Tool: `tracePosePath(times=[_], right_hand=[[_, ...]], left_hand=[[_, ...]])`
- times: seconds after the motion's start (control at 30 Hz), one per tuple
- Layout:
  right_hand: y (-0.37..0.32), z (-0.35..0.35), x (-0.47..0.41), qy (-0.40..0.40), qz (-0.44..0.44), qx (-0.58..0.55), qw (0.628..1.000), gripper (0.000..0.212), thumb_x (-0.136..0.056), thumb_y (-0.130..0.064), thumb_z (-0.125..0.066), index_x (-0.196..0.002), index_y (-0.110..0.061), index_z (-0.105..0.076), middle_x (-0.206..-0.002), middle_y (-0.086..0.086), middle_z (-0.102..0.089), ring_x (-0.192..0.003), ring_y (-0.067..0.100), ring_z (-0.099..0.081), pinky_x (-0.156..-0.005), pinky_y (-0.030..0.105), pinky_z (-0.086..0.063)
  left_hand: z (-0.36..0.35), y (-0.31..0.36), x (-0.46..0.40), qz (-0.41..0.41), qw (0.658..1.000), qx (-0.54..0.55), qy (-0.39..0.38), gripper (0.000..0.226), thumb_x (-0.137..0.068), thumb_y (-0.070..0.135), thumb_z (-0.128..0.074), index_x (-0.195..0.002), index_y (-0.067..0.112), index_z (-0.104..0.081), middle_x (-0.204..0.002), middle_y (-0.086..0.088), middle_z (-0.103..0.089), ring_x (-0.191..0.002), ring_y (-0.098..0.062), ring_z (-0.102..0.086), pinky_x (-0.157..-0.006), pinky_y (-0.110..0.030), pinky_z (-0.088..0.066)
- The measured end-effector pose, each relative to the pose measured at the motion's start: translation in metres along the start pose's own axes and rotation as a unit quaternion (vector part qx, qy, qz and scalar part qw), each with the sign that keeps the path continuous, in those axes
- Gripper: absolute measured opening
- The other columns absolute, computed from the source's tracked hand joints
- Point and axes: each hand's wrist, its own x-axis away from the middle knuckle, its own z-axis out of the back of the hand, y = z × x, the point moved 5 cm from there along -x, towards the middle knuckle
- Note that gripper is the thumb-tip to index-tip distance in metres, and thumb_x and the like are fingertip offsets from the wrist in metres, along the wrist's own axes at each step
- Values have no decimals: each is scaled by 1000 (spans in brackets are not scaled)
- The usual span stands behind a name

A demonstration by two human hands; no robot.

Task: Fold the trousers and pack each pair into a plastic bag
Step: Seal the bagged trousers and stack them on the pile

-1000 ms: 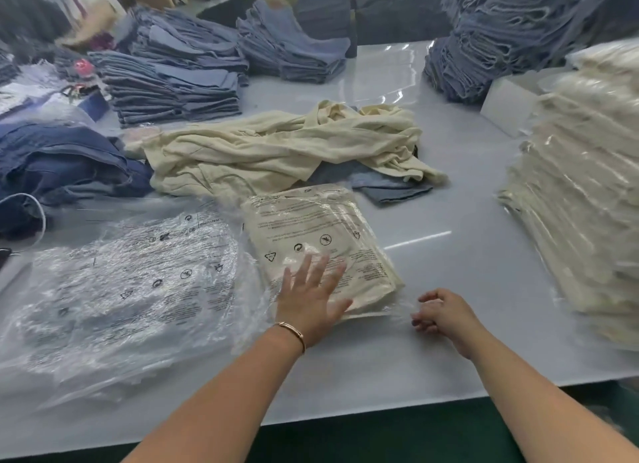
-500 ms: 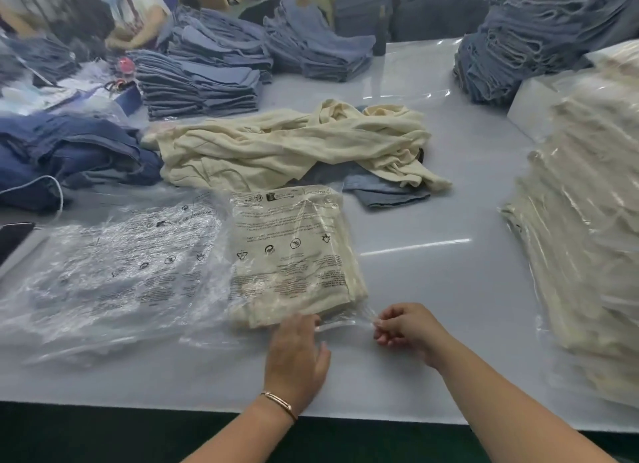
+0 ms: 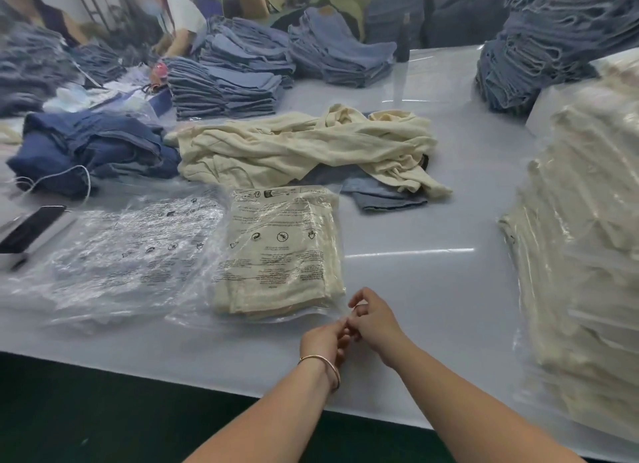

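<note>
A folded cream pair of trousers lies inside a printed clear plastic bag (image 3: 283, 251) near the table's front edge. Just off the bag's near right corner my two hands meet, fingertips together. My left hand (image 3: 325, 341), with a bangle at the wrist, and my right hand (image 3: 373, 320) both have curled fingers that pinch a thin clear bit of the bag's open flap. To the left of the bag lies a pile of empty plastic bags (image 3: 121, 255). Behind it, loose cream trousers (image 3: 304, 148) lie crumpled.
A tall stack of bagged cream trousers (image 3: 581, 255) fills the right side. Dark blue jeans (image 3: 93, 148) and a phone (image 3: 31, 227) are at the left. Folded denim stacks (image 3: 224, 85) stand at the back, another denim stack (image 3: 539, 47) at back right. A person works at far left.
My left hand left the top of the bag and came down to the near right corner, where it now meets my right hand. The bag lies straighter.
</note>
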Motion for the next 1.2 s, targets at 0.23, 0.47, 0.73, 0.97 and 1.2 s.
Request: tracePosePath(times=[0.23,0.47,0.73,0.97,1.2], right_hand=[[6,4,-5,14,7,21,1000,26,-78,12,-48,-89,-12,-51,-55,6,-55,-50,19,-50,-53,29,-43],[12,19,-10,30,9,53,998,26,-76,8,-50,-89,-15,-51,-52,4,-59,-53,18,-53,-57,32,-44],[12,13,-7,41,27,56,997,26,-77,10,-53,-89,-13,-50,-53,8,-60,-50,20,-53,-54,31,-44],[-4,19,-27,157,-3,116,981,9,-82,-11,-58,-76,-7,-52,-60,12,-60,-59,28,-55,-58,36,-44],[-47,-5,-78,190,-108,178,960,76,-77,-72,-56,-117,-8,-46,-108,4,-58,-93,23,-56,-64,32,-37]], left_hand=[[13,7,-5,-34,999,-14,40,23,-93,11,-61,-71,3,-61,-54,-2,-59,-35,-3,-53,-31,-13,-28],[120,48,-26,-53,988,29,140,23,-92,12,-63,-72,2,-60,-54,-3,-60,-35,-4,-55,-30,-11,-33],[246,106,-55,-95,969,5,229,25,-92,7,-61,-68,1,-57,-39,-1,-57,-28,-4,-50,-29,-10,-32],[249,165,-61,-268,787,-484,272,23,-87,39,-49,-76,21,-58,-68,4,-62,-62,-20,-57,-55,-27,-41],[161,216,-125,-280,849,-443,70,80,-79,64,-61,-135,11,-42,-119,-8,-57,-105,-25,-56,-87,-38,-47]])
